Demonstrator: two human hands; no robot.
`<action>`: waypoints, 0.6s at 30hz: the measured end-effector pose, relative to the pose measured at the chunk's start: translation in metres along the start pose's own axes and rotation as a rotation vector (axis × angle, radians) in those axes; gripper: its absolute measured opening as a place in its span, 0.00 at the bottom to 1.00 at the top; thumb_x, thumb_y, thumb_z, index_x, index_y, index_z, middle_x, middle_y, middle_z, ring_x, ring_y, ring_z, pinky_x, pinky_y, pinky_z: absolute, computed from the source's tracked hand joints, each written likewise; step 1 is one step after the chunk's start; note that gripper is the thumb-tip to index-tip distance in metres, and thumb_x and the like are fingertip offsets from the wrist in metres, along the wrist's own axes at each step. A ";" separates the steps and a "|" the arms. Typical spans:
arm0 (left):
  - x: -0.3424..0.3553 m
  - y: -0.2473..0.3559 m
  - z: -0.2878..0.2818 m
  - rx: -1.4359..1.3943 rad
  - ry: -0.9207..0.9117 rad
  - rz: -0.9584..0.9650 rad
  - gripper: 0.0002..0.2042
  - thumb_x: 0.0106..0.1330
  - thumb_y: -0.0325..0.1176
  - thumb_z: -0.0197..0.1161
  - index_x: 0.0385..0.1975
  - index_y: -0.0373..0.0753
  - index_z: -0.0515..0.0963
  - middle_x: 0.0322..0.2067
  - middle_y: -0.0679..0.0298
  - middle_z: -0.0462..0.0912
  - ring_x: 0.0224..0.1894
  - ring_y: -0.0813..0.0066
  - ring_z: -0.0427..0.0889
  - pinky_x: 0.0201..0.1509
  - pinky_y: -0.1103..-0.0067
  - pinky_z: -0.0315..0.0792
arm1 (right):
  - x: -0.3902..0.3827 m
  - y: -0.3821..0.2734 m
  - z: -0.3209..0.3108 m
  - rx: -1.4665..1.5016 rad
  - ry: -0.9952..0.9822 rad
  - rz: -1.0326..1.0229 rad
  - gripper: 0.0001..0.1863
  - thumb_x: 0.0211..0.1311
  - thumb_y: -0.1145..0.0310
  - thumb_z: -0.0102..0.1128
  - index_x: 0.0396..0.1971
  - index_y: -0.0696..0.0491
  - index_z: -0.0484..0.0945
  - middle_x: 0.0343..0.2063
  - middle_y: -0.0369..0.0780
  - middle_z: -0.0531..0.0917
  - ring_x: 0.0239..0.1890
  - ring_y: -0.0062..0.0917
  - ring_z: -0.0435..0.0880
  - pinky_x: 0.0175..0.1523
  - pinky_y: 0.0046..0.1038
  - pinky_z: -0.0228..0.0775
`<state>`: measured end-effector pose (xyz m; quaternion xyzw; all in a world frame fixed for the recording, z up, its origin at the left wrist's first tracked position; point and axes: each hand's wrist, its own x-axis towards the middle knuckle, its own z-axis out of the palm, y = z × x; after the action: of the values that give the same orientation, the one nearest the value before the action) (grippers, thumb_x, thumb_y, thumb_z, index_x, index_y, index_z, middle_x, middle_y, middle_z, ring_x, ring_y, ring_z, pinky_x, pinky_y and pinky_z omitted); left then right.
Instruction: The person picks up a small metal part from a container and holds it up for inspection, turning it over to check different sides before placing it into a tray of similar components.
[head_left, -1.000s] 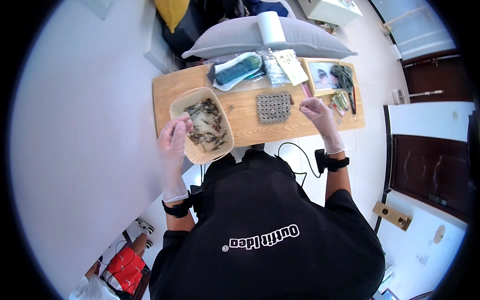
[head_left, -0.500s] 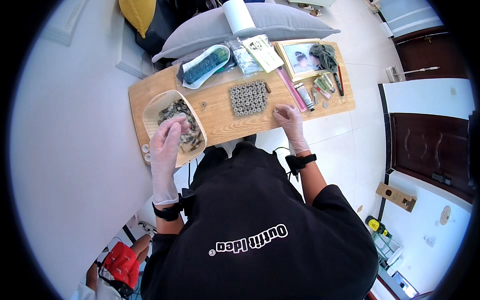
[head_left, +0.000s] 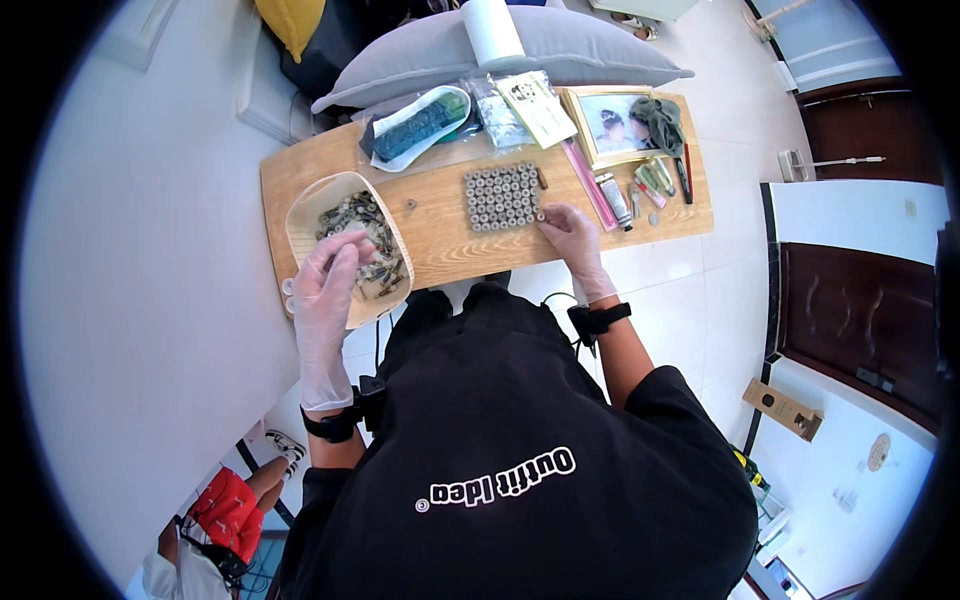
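Note:
Small round grey pieces with dark centres (head_left: 500, 195) stand packed in a block of rows on the wooden table (head_left: 450, 255). My right hand (head_left: 572, 240), in a thin clear glove, is pinched at the block's near right corner, with one small round piece (head_left: 541, 216) at its fingertips. A brown cylinder (head_left: 543, 178) lies along the block's right side. My left hand (head_left: 330, 275), gloved too, hovers over the cream basket (head_left: 296, 232), its fingers closed together; what they hold is hidden. Mixed small dark, metallic and whitish parts (head_left: 378, 275) fill the basket's bottom.
One loose grey piece (head_left: 411, 204) sits between basket and block. Behind are a bagged dark green item (head_left: 420, 130) and a framed picture (head_left: 610, 125). A pink strip (head_left: 590, 185), a tube (head_left: 614, 200) and a red-black pen (head_left: 686, 175) lie right. White caps (head_left: 288, 286) are left.
My right hand has moved slightly left with the small round piece, up to the block's corner. My left hand stays closed over the basket. The view has shifted a little.

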<state>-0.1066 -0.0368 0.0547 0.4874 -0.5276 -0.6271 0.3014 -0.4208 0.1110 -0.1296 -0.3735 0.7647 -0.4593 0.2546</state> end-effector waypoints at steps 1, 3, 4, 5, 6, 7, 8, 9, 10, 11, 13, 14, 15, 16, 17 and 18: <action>0.001 -0.001 -0.003 0.000 0.004 0.010 0.11 0.71 0.30 0.56 0.48 0.35 0.79 0.38 0.64 0.83 0.41 0.80 0.80 0.50 0.83 0.72 | 0.000 0.001 0.000 0.028 -0.004 0.012 0.15 0.53 0.76 0.70 0.43 0.57 0.81 0.31 0.36 0.84 0.33 0.18 0.82 0.43 0.21 0.76; 0.003 -0.003 -0.009 -0.003 0.015 0.034 0.11 0.71 0.29 0.56 0.48 0.34 0.79 0.38 0.64 0.83 0.41 0.80 0.80 0.50 0.82 0.72 | 0.001 0.000 -0.001 0.048 -0.019 0.037 0.16 0.53 0.76 0.69 0.43 0.57 0.81 0.31 0.36 0.84 0.33 0.17 0.82 0.43 0.21 0.76; 0.005 -0.003 -0.013 -0.005 0.022 0.048 0.11 0.71 0.29 0.55 0.48 0.33 0.79 0.37 0.64 0.83 0.41 0.80 0.80 0.51 0.82 0.72 | 0.001 -0.003 -0.001 0.041 -0.031 0.050 0.16 0.53 0.77 0.69 0.43 0.57 0.80 0.32 0.36 0.84 0.33 0.17 0.81 0.43 0.21 0.76; 0.006 -0.003 -0.017 -0.007 0.031 0.061 0.11 0.71 0.29 0.55 0.48 0.33 0.78 0.37 0.64 0.83 0.41 0.80 0.79 0.51 0.82 0.72 | 0.001 -0.005 -0.001 0.034 -0.044 0.062 0.16 0.53 0.77 0.69 0.43 0.57 0.80 0.32 0.36 0.84 0.33 0.17 0.81 0.43 0.21 0.76; 0.006 -0.005 -0.022 -0.017 0.060 0.064 0.11 0.71 0.29 0.55 0.48 0.33 0.79 0.37 0.64 0.83 0.41 0.79 0.79 0.51 0.82 0.72 | 0.001 -0.007 -0.002 0.038 -0.041 0.049 0.16 0.53 0.77 0.69 0.44 0.57 0.80 0.32 0.36 0.84 0.33 0.17 0.81 0.43 0.21 0.76; 0.006 -0.006 -0.028 -0.027 0.092 0.067 0.11 0.71 0.29 0.55 0.48 0.33 0.79 0.37 0.64 0.83 0.41 0.79 0.79 0.51 0.81 0.72 | 0.001 -0.009 -0.005 0.043 -0.040 0.035 0.16 0.53 0.77 0.68 0.44 0.57 0.80 0.33 0.36 0.84 0.34 0.17 0.81 0.44 0.21 0.75; 0.005 -0.007 -0.033 -0.037 0.126 0.069 0.11 0.71 0.29 0.55 0.48 0.32 0.79 0.37 0.64 0.83 0.42 0.79 0.79 0.52 0.81 0.72 | 0.001 -0.011 -0.010 0.048 -0.042 0.020 0.16 0.53 0.77 0.68 0.44 0.57 0.80 0.33 0.36 0.84 0.34 0.17 0.81 0.44 0.21 0.75; 0.005 -0.006 -0.037 -0.042 0.144 0.101 0.11 0.71 0.29 0.55 0.48 0.33 0.79 0.37 0.64 0.83 0.42 0.79 0.79 0.52 0.81 0.72 | 0.004 -0.012 -0.018 -0.042 0.018 -0.052 0.16 0.53 0.78 0.68 0.44 0.57 0.80 0.34 0.36 0.85 0.34 0.17 0.81 0.44 0.21 0.75; 0.004 -0.002 -0.041 -0.038 0.170 0.130 0.11 0.71 0.29 0.55 0.48 0.33 0.79 0.37 0.63 0.83 0.42 0.79 0.79 0.53 0.80 0.72 | 0.007 -0.013 -0.024 -0.119 0.072 -0.125 0.15 0.54 0.78 0.68 0.43 0.56 0.81 0.35 0.37 0.85 0.35 0.17 0.82 0.44 0.21 0.75; 0.002 0.002 -0.046 -0.028 0.199 0.156 0.11 0.71 0.28 0.55 0.47 0.33 0.79 0.37 0.63 0.83 0.42 0.78 0.79 0.53 0.80 0.72 | 0.010 -0.021 -0.029 -0.101 0.092 -0.185 0.15 0.54 0.78 0.67 0.43 0.56 0.81 0.36 0.36 0.85 0.35 0.17 0.82 0.44 0.21 0.75; 0.001 0.000 -0.058 -0.069 0.274 0.180 0.11 0.71 0.28 0.54 0.47 0.33 0.79 0.37 0.64 0.83 0.42 0.78 0.79 0.53 0.80 0.71 | 0.018 -0.048 -0.027 -0.008 0.125 -0.273 0.13 0.54 0.79 0.67 0.41 0.54 0.81 0.36 0.36 0.85 0.36 0.17 0.82 0.44 0.22 0.75; 0.000 -0.002 -0.065 -0.089 0.309 0.193 0.11 0.71 0.28 0.54 0.47 0.33 0.79 0.37 0.64 0.83 0.42 0.78 0.79 0.54 0.80 0.71 | 0.023 -0.062 -0.020 0.074 0.132 -0.300 0.13 0.54 0.79 0.66 0.41 0.54 0.82 0.37 0.36 0.86 0.36 0.18 0.82 0.44 0.22 0.75; -0.002 -0.007 -0.073 -0.118 0.333 0.207 0.11 0.71 0.28 0.55 0.47 0.34 0.79 0.37 0.64 0.83 0.42 0.79 0.79 0.53 0.80 0.71 | 0.025 -0.103 -0.008 0.056 0.080 -0.328 0.13 0.53 0.80 0.66 0.40 0.54 0.83 0.37 0.38 0.86 0.37 0.19 0.83 0.44 0.23 0.76; -0.005 -0.009 -0.079 -0.141 0.356 0.193 0.11 0.71 0.28 0.55 0.47 0.34 0.79 0.37 0.64 0.83 0.42 0.79 0.79 0.53 0.80 0.71 | 0.025 -0.137 0.005 0.015 -0.023 -0.379 0.13 0.53 0.80 0.66 0.40 0.54 0.83 0.37 0.38 0.86 0.37 0.21 0.83 0.44 0.23 0.75; -0.009 -0.011 -0.084 -0.167 0.380 0.180 0.11 0.71 0.28 0.55 0.47 0.34 0.79 0.37 0.64 0.83 0.42 0.79 0.79 0.53 0.80 0.71 | 0.024 -0.166 0.020 -0.029 -0.126 -0.433 0.13 0.53 0.79 0.67 0.40 0.53 0.83 0.38 0.39 0.86 0.38 0.22 0.84 0.44 0.24 0.75; -0.010 -0.012 -0.087 -0.196 0.390 0.166 0.11 0.71 0.28 0.55 0.47 0.34 0.80 0.37 0.65 0.83 0.42 0.79 0.79 0.53 0.80 0.71 | 0.023 -0.191 0.034 -0.080 -0.218 -0.481 0.13 0.53 0.78 0.67 0.40 0.53 0.84 0.38 0.39 0.86 0.38 0.24 0.84 0.45 0.24 0.75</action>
<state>-0.0202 -0.0567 0.0489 0.5227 -0.4343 -0.5425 0.4939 -0.3450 0.0178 0.0245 -0.6015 0.6396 -0.4330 0.2039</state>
